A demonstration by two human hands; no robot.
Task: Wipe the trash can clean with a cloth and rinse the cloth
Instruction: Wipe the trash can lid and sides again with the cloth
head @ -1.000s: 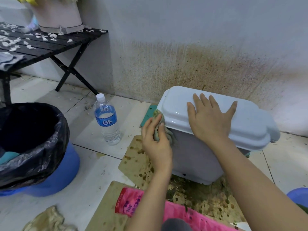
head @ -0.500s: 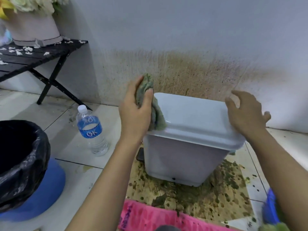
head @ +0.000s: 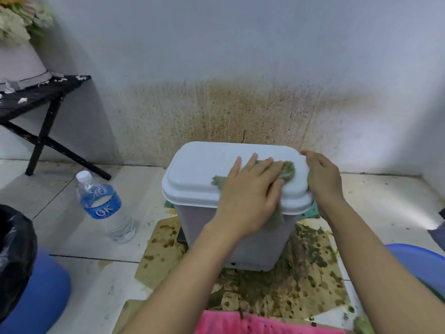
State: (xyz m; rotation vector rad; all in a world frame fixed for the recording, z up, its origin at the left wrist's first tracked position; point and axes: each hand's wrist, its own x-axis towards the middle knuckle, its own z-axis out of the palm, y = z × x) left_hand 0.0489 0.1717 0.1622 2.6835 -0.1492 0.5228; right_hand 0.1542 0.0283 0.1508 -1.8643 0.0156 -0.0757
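A small grey trash can (head: 250, 239) with a white lid (head: 204, 169) stands on stained cardboard against the wall. My left hand (head: 250, 196) lies flat on the lid with straight fingers, pressing a dirty green cloth (head: 287, 173) onto it. Part of the cloth hangs over the lid's front edge. At the lid's right end my right hand (head: 322, 177) is curled around the rim and steadies the can.
A water bottle (head: 103, 206) stands on the tiles to the left. A blue bin with a black bag (head: 14, 261) is at the near left, and a blue basin (head: 419, 263) at the right. Behind on the left is a black folding table (head: 45, 97). Pink plastic (head: 252, 321) lies near me.
My left hand has carried the cloth from the lid's left end onto its top and flattened on it. My right hand has settled on the lid's right rim. The camera has moved closer.
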